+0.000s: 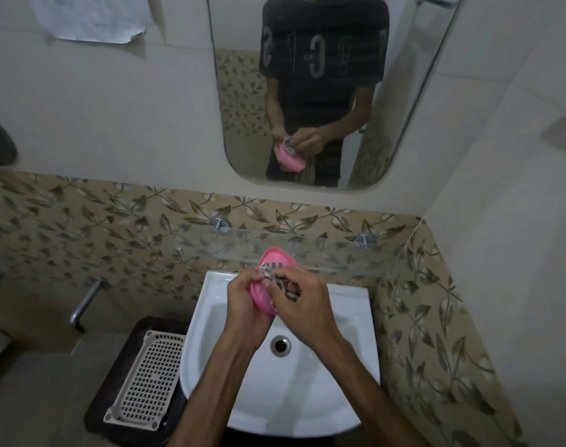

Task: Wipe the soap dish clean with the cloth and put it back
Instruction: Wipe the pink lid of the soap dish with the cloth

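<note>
One pink soap dish (265,285), one patterned cloth (283,285), one white basin (352,366). We hold the dish over the back of the basin, tilted, its far end rising above both hands.

Left hand (243,301): fingers curled round the dish's left edge, gripping it from beneath. Right hand (302,303): fingers bunched round the cloth, pinching it against the inside of the dish just right of the left hand. The two hands are touching or nearly so; the cloth shows only as a striped wad between them. Whether anything lies in the dish we cannot tell, since the cloth covers it.

Below our wrists, one drain hole (280,345) in the basin. Left of the left forearm, one white perforated tray (146,379) lying on a dark stand. Beyond the hands, one glass shelf (323,253) on two metal mounts visible. Above it, one mirror (404,91) showing our dark shirt; its large pale letters, reversed, include a "G", the rest unreadable. One metal tap (85,301) far left of the left hand.
</note>
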